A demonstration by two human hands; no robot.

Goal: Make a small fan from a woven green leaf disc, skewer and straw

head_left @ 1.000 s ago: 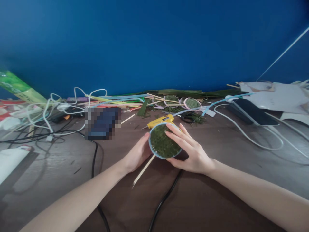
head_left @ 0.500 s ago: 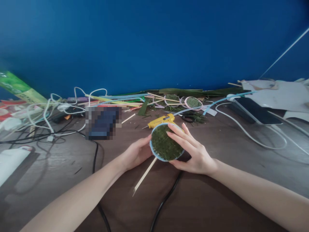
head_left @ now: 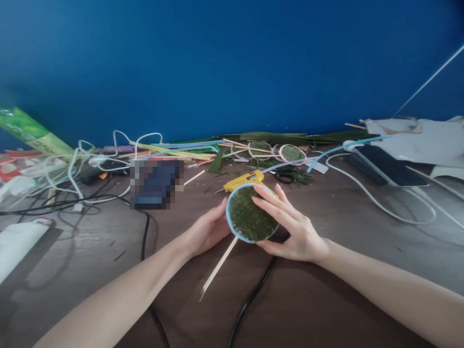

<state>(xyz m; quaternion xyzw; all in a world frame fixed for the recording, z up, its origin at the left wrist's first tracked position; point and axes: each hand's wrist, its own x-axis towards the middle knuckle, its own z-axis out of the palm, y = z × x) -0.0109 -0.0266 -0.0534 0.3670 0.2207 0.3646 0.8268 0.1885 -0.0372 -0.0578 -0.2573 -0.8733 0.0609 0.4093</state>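
Note:
Between my hands is a round disc (head_left: 250,217) covered in dark green, grass-like bits, with a light blue rim. A pale wooden stick (head_left: 219,268) slants down from its lower edge, its end splintered. My left hand (head_left: 210,229) curls round the left side of the disc, the fingers partly hidden behind it. From the right, my right hand (head_left: 290,222) grips the disc with its fingers over the green face and the thumb at the lower edge. Just beyond the disc lies a yellow glue gun (head_left: 243,180).
Smaller green discs with pale pink rims (head_left: 292,153), sticks and green leaf scraps line the blue wall (head_left: 232,67). A blurred dark object (head_left: 155,184) and tangled white cables lie left. Dark phone (head_left: 391,165) is at right. Black cable (head_left: 250,302) crosses the table in front.
Both hands keep their hold on the disc, which looks almost unchanged. The whole view has shifted slightly, so things appear a little further right.

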